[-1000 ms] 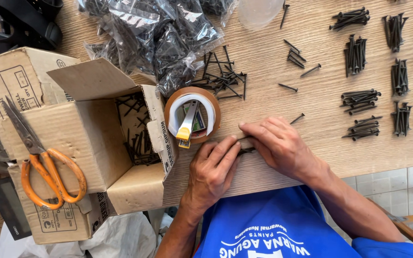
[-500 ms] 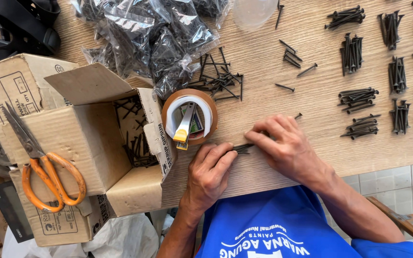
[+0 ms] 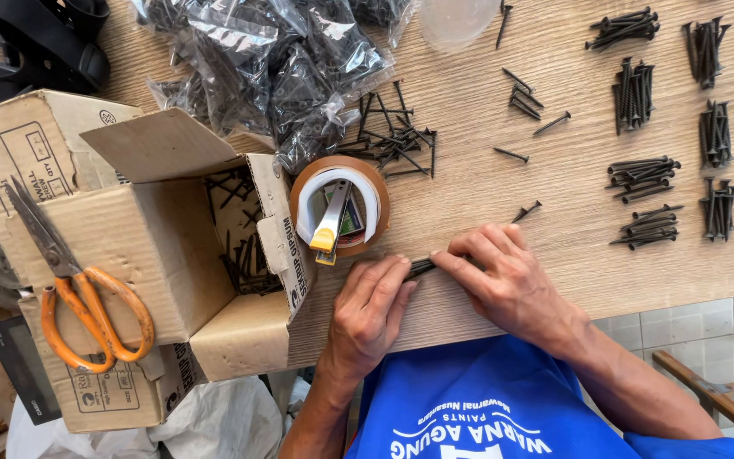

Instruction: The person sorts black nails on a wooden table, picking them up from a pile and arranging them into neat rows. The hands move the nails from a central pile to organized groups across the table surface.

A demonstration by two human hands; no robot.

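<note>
Both hands, the left hand (image 3: 371, 310) and right hand (image 3: 503, 280), held a small bundle of black nails (image 3: 422, 267) near the tabletop's (image 3: 486, 170) front edge; squeezing evenly would have kept the nails lined up.

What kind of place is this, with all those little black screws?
Probably a hardware shop's packing bench: sorted bundles of black screws, plastic bags of screws, and a cardboard box sit on the wooden table.

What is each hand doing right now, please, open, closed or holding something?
Left hand: fingers closed on one end of a small bundle of black screws.
Right hand: fingers closed on the same bundle's other end.
</note>
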